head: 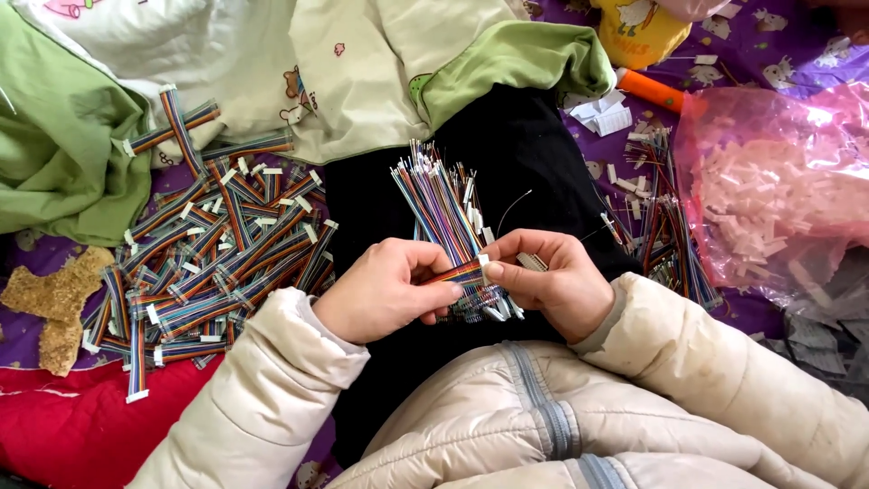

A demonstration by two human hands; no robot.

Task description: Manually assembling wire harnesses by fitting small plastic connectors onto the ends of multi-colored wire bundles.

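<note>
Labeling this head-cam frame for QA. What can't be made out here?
- Head view: where the left hand grips the rainbow ribbon cable, its own fingers cover the cable.
- The small part under the right hand: mostly covered by the fingers, too small to identify.
- White pieces in the pink plastic bag: blurred by the film; the bag runs off the right edge.
- The loose wire bundle: its lower end sits behind both hands.
</note>
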